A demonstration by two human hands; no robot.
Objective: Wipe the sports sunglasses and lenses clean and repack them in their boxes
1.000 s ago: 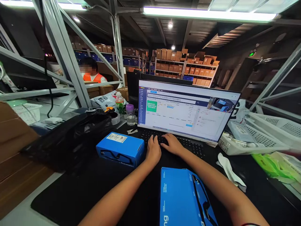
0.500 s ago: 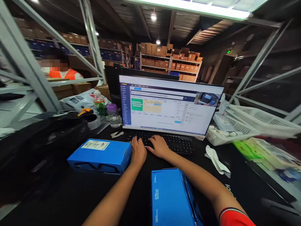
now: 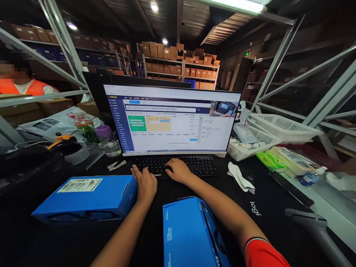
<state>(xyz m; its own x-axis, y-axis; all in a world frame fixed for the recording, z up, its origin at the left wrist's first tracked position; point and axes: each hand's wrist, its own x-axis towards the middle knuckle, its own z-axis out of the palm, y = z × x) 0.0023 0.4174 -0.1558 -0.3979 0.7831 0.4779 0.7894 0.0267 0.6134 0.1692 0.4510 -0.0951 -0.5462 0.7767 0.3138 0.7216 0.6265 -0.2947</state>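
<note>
My left hand rests at the left front of a black keyboard, its fingers spread and holding nothing. Over the keyboard's middle lies my right hand, fingers stretched out on the keys. A blue box with a white label is just left of my left hand. Between my forearms stands another blue box with white print and a dark picture on its side. Behind the keyboard a lit monitor shows a page with a green panel and a small camera picture at its upper right.
Left are a purple-lidded jar, a green-labelled bottle and a tape dispenser. Right are a white basket, a crumpled white cloth and a grey handheld scanner. A person in an orange vest is beyond the metal frame.
The view has turned right, so things appear further left. My left hand's fingers have spread and shifted toward the keyboard's front left. My right hand stays on the keys.
</note>
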